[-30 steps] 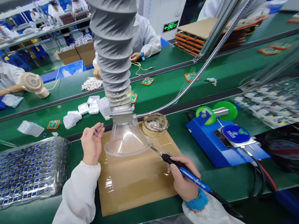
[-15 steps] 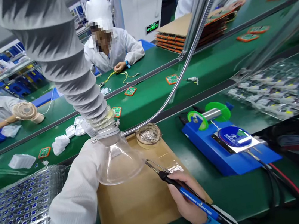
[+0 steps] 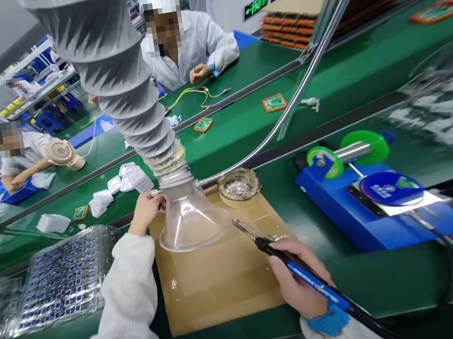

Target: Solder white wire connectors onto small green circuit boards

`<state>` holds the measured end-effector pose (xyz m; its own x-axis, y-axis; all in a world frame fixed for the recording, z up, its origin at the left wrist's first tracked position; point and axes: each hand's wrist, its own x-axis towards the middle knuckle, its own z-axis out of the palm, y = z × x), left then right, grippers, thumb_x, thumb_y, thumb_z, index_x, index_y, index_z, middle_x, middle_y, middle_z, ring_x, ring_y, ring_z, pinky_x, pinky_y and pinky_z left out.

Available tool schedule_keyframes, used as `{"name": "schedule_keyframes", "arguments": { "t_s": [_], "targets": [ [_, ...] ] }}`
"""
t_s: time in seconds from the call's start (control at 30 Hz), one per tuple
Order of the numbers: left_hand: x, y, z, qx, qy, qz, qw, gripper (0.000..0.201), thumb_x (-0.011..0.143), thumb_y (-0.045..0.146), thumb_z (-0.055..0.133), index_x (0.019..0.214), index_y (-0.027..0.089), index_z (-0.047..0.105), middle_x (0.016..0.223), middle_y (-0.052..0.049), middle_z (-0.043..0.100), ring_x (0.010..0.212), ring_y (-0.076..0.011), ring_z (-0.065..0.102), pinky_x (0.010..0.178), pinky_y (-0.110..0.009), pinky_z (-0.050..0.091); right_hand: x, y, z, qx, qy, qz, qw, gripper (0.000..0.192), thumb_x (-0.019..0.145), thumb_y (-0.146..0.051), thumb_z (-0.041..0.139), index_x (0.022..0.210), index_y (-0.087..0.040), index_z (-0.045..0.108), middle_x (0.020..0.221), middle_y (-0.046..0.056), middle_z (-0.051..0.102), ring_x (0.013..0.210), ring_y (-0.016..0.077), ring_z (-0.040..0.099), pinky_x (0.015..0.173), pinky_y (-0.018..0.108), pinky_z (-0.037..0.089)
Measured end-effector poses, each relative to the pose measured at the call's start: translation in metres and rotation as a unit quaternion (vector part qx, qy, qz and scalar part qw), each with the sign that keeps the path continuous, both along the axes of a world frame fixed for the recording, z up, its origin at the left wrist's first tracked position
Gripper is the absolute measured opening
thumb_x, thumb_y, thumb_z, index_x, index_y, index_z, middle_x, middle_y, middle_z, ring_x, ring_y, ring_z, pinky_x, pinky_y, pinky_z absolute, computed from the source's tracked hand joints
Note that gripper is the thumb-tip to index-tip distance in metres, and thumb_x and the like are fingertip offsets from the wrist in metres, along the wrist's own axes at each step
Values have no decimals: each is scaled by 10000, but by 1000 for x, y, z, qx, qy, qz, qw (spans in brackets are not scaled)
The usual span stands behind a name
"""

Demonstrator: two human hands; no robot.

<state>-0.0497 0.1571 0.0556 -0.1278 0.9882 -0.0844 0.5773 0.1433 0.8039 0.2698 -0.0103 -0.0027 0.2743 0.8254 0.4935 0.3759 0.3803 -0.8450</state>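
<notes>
My right hand (image 3: 301, 275), with a blue band at the wrist, is closed around the blue and black handle of a soldering iron (image 3: 313, 282). Its thin metal tip end points up and left over a brown board (image 3: 224, 290), close to the rim of a clear funnel-shaped fume hood (image 3: 195, 226). Beside the neck of that hood is my left hand (image 3: 147, 209), fingers bent together. Their tips are partly hidden, and I cannot make out what is between them. A round bowl of silvery bits (image 3: 238, 187) stands at the board's far edge.
A grey ribbed hose (image 3: 122, 83) hangs down to the hood. To the right stands a blue solder feeder (image 3: 344, 208) with a green reel. Clear trays (image 3: 63, 275) lie left. White plastic parts (image 3: 135, 178) and circuit boards (image 3: 204, 124) lie beyond; a co-worker (image 3: 186, 55) sits opposite.
My left hand has come into sight from behind the hood, drawn back to its left side. The view has shifted. My right hand still holds the soldering iron.
</notes>
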Motion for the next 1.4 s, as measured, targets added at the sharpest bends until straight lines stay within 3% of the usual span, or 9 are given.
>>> {"name": "schedule_keyframes", "arguments": {
  "t_s": [0.13, 0.27, 0.37, 0.47, 0.6, 0.83, 0.97, 1.1, 1.4],
  "targets": [
    [-41, -98, 2, -24, 38, -15, 999, 290, 889, 398, 597, 794, 144, 699, 793, -27, 653, 732, -165, 566, 681, -268, 453, -1, -1, -5, -14, 18, 8, 1000, 106, 897, -255, 675, 1000, -236, 692, 898, 34, 746, 794, 193, 743, 709, 288, 614],
    [-37, -157, -9, -7, 55, -58, 997, 363, 883, 415, 595, 635, 175, 481, 645, 29, 464, 627, -118, 419, 618, -242, 334, -3, -2, -12, -35, 22, 10, 999, 114, 898, -286, 689, 995, -227, 703, 904, 41, 748, 765, 194, 732, 688, 298, 608],
    [-13, -160, -18, 12, 74, -161, 984, 403, 896, 377, 593, 601, 182, 400, 646, 28, 443, 629, -115, 420, 613, -246, 311, -6, -2, -13, -40, 6, 22, 999, 124, 889, -304, 703, 984, -224, 706, 902, 43, 751, 763, 193, 730, 680, 296, 604],
    [8, -149, -21, 19, 123, -271, 955, 373, 920, 350, 603, 613, 175, 484, 686, 11, 529, 645, -123, 494, 634, -256, 348, -10, -5, -11, -56, -5, 28, 998, 148, 872, -325, 722, 976, -221, 703, 891, 44, 762, 753, 197, 738, 688, 306, 612],
    [19, -143, -26, 38, 234, -236, 942, 190, 887, 390, 714, 872, 201, 694, 963, -38, 690, 817, -186, 642, 711, -282, 442, -20, -9, -11, -90, -24, 57, 994, 223, 885, -373, 722, 1055, -229, 718, 1015, 70, 798, 897, 238, 776, 815, 360, 634],
    [18, -151, -40, 67, 279, -237, 928, 152, 951, 293, 655, 1060, 223, 735, 1030, -54, 682, 935, -212, 682, 779, -303, 509, -51, 8, -23, -122, -152, 283, 939, 379, 992, -353, 576, 1361, -275, 614, 1270, 66, 757, 1152, 261, 739, 997, 426, 595],
    [11, -159, -33, 52, 182, -154, 970, 325, 872, 356, 748, 1157, 208, 697, 1126, -72, 671, 1008, -231, 664, 870, -338, 529, -56, 4, -24, -141, -201, 290, 925, 399, 1007, -369, 539, 1393, -288, 594, 1297, 71, 743, 1147, 289, 741, 976, 455, 606],
    [9, -183, -22, -12, -11, -99, 995, 344, 903, 332, 635, 1207, 174, 671, 1046, -70, 690, 892, -189, 656, 817, -317, 532, -55, -16, -22, -188, -136, 286, 930, 401, 1014, -423, 554, 1401, -321, 571, 1311, 49, 742, 1160, 271, 745, 980, 427, 616],
    [45, -210, -23, -182, -261, -100, 943, 506, 842, 639, 675, 776, 138, 672, 697, -21, 627, 565, -104, 552, 571, -236, 457, -84, -37, -7, -203, 76, 273, 937, 364, 939, -393, 691, 1274, -278, 604, 1132, 69, 798, 953, 223, 793, 868, 380, 649]
  ]
}}
